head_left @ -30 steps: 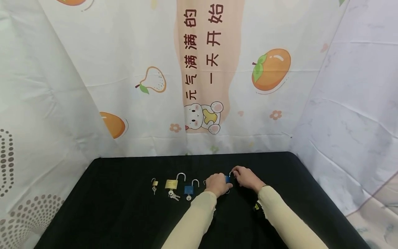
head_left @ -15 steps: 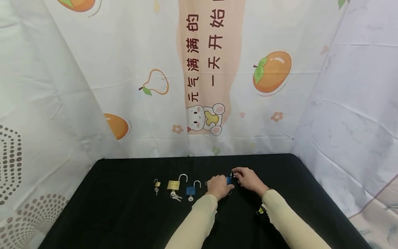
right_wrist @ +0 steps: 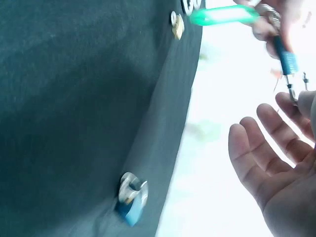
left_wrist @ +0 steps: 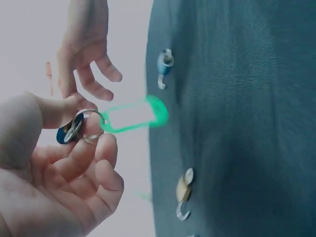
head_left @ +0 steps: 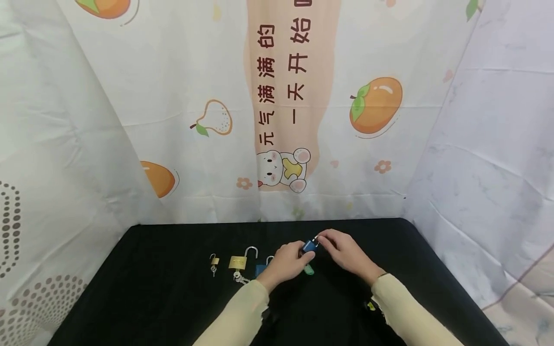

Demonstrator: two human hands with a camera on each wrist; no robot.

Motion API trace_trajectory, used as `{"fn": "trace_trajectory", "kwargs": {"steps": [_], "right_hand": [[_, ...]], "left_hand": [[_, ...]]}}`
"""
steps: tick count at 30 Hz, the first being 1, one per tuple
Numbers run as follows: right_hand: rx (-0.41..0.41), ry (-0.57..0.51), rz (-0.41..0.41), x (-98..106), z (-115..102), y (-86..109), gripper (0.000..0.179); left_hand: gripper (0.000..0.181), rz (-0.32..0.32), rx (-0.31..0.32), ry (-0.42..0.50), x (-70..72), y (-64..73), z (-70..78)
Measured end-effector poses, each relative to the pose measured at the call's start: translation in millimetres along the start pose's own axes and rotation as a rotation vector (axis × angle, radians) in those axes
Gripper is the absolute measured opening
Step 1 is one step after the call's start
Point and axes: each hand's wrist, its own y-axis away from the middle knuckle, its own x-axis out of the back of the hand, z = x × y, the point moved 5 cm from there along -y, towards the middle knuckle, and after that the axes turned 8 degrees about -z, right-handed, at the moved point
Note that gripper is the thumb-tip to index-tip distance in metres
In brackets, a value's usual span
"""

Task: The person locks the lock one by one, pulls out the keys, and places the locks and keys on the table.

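A blue padlock [head_left: 309, 246] is up off the black cloth, tilted, its shackle pointing to the upper right. My left hand [head_left: 286, 262] grips its body between thumb and fingers. From its key a metal ring [left_wrist: 88, 124] carries a green tag [left_wrist: 132, 116] with a pale label, hanging below my fingers. At the shackle [right_wrist: 290, 87], the thumb and forefinger of my right hand [head_left: 344, 250] pinch the metal, while the other fingers spread loosely. In the head view my left hand and wrist partly cover a second blue padlock [head_left: 260, 269] on the cloth.
Left of the hands, a large brass padlock [head_left: 237, 262] with an open shackle and keys [head_left: 240, 278] lies on the black-covered table [head_left: 173, 298]. Farther left is a small brass padlock [head_left: 215, 261]. A printed white curtain [head_left: 207, 158] hangs behind. Something yellow [head_left: 371, 306] shows beside the right sleeve.
The blue padlock has been lifted and tilted between both hands. My left hand has shifted left, covering more of the other blue padlock, and the green tag has come into view.
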Motion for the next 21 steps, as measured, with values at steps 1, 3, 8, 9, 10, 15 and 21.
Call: {"fn": "trace_trajectory", "kwargs": {"steps": [1,3,8,9,10,15,21], "right_hand": [[0.037,0.03,0.002,-2,-7,0.7,0.019],[0.087,0.053,-0.011,-6,-20,2.4,0.021],[0.115,0.017,-0.071,-17,-45,5.7,0.024],[0.121,0.017,-0.075,-19,-49,5.9,0.025],[0.123,0.02,-0.08,-21,-53,5.7,0.025],[0.124,0.042,-0.062,-30,-65,0.5,0.027],[0.145,0.052,-0.022,-34,-72,-5.4,0.025]], "left_hand": [[0.022,0.002,-0.017,0.002,4.3,7.6,1.5],[0.023,0.002,-0.046,0.011,11.1,22.5,3.1],[0.028,0.004,-0.091,-0.005,22.2,52.5,6.1],[0.03,0.012,-0.1,-0.016,24.0,56.6,7.0],[0.031,0.022,-0.105,-0.018,26.5,59.9,7.8],[0.029,0.085,-0.127,-0.036,39.5,64.3,9.2],[0.023,0.14,-0.126,-0.023,43.4,64.8,7.1]]}}
